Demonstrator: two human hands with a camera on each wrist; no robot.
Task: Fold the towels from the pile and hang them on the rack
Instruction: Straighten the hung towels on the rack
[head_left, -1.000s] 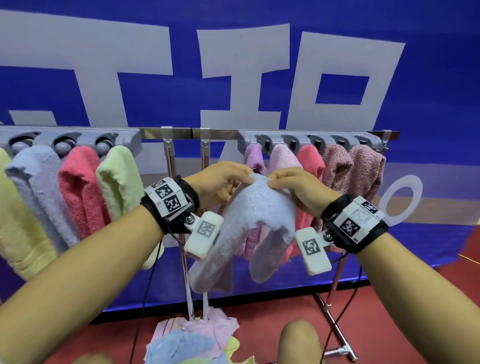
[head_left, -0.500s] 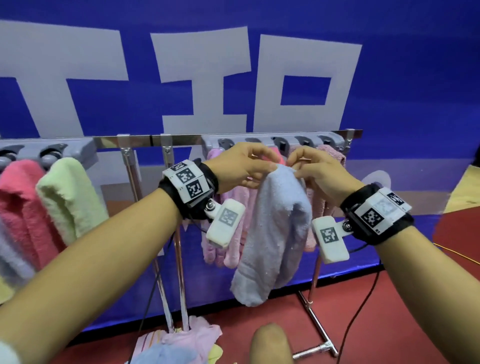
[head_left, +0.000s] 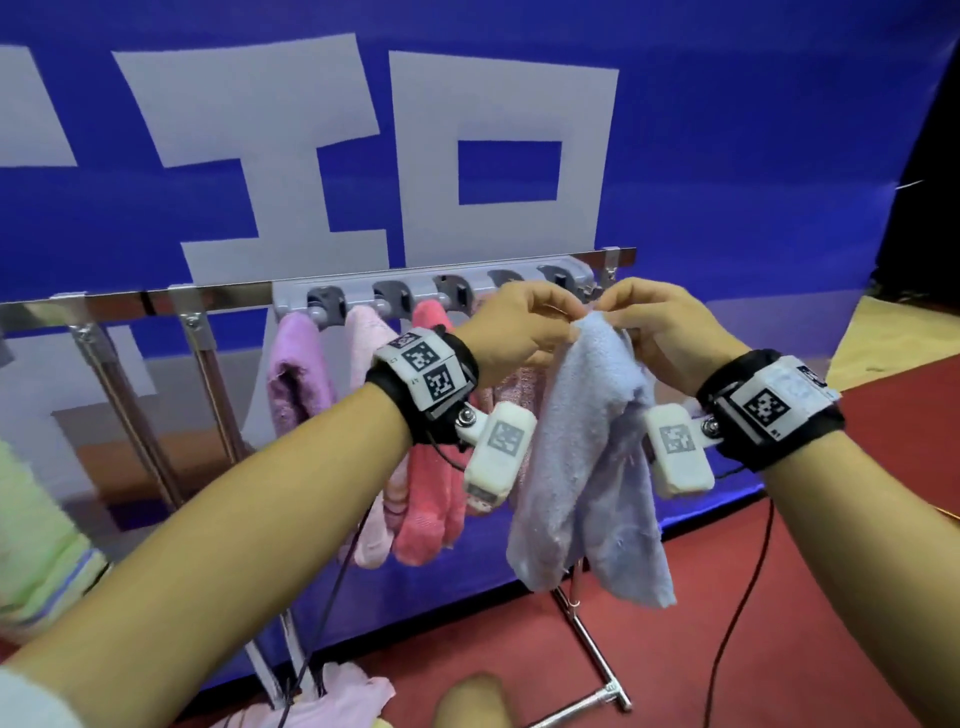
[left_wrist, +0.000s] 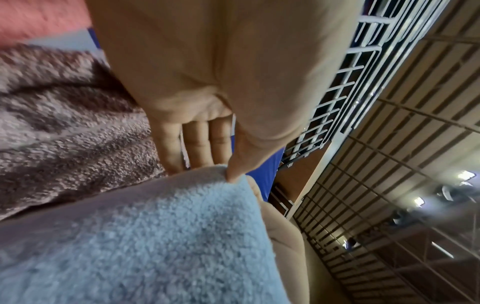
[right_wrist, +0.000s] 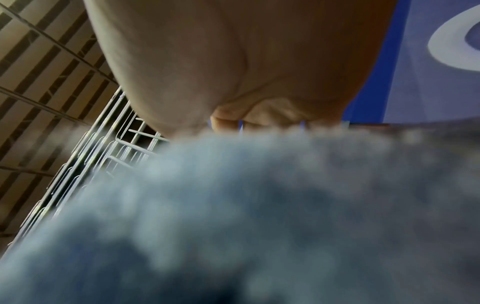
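Observation:
A folded light blue towel (head_left: 587, 457) hangs from both my hands in front of the right end of the rack (head_left: 431, 291). My left hand (head_left: 519, 327) pinches its top fold from the left, my right hand (head_left: 654, 327) from the right. Close up, the left thumb presses on the blue towel (left_wrist: 145, 236) in the left wrist view. The blue towel (right_wrist: 246, 216) fills the blurred right wrist view, hiding the fingers. On the rack's grey clip bar hang a lilac towel (head_left: 298, 374), a pale pink towel (head_left: 366, 415) and a coral towel (head_left: 434, 488). A mottled mauve towel (left_wrist: 64, 123) hangs behind my left hand.
A pile of towels (head_left: 332, 701) lies on the red floor by the rack's feet. A pale green towel (head_left: 36, 530) hangs at the far left. The blue banner (head_left: 467, 156) stands right behind the rack. Black cables trail over the floor.
Both hands carried the blue towel rightwards along the rack to its right end and raised it nearer the clip bar. The view turned right with them.

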